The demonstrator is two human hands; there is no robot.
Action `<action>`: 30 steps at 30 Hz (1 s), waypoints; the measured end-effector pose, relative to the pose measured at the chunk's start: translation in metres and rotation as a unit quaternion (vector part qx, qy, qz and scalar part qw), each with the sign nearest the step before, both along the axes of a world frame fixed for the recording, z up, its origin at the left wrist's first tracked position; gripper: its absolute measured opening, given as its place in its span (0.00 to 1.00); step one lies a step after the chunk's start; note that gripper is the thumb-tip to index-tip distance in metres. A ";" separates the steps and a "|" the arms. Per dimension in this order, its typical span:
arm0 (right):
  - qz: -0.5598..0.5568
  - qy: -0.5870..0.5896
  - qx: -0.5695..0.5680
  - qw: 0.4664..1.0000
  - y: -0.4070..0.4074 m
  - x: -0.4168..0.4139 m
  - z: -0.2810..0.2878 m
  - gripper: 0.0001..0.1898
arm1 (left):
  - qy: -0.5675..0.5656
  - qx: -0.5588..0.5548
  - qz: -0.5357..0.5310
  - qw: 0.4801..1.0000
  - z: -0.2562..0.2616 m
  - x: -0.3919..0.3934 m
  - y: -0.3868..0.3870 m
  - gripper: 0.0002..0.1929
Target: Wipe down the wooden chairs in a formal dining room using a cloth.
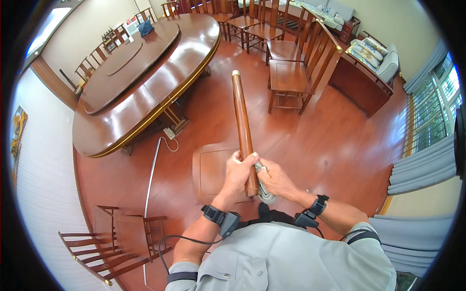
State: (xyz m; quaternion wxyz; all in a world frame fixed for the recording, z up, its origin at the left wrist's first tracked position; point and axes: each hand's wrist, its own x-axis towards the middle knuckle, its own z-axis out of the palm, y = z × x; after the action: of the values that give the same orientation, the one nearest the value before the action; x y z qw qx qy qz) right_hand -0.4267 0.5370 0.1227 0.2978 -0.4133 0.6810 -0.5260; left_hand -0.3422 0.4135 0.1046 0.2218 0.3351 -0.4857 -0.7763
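Before me stands a wooden chair, seen from above. Its long polished top rail (241, 112) has a brass-coloured cap at the far end, and its seat (209, 174) lies lower, to the left. My left hand (238, 169) is wrapped around the near part of the rail, thumb on top. On the rail's right side, my right hand (275, 178) grips a pale grey cloth (267, 196), bunched up with a fold hanging below the fingers. The cloth lies against or very near the wood; exact contact is partly hidden by my fingers.
A large round wooden table (145, 96) with a raised turntable stands at left. Several matching chairs (289, 74) line the right; another chair (127, 232) is at lower left. A white cable strip (151, 178) runs along the floor to a socket box (169, 133).
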 end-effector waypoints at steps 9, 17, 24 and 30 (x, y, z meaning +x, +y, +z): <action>0.060 0.057 -0.021 0.996 -0.067 0.075 0.019 0.17 | 0.013 -0.002 0.028 1.000 0.032 0.103 -0.065 0.15; 0.220 0.072 -0.054 0.971 -0.119 0.152 0.016 0.14 | -0.060 -0.086 0.098 0.990 0.057 0.214 -0.083 0.16; 0.258 0.082 -0.093 0.958 -0.159 0.211 0.011 0.19 | -0.067 -0.085 0.151 0.983 0.065 0.279 -0.111 0.18; 0.320 0.074 -0.060 0.943 -0.191 0.248 -0.011 0.24 | -0.220 -0.228 0.102 0.943 0.075 0.326 -0.138 0.18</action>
State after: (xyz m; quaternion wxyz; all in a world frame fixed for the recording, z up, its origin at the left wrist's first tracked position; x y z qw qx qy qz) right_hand -0.1785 0.3462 0.1119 0.3736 -0.6644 0.5001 -0.4109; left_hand -0.0159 0.2753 0.1795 0.2580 0.4862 -0.6492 -0.5250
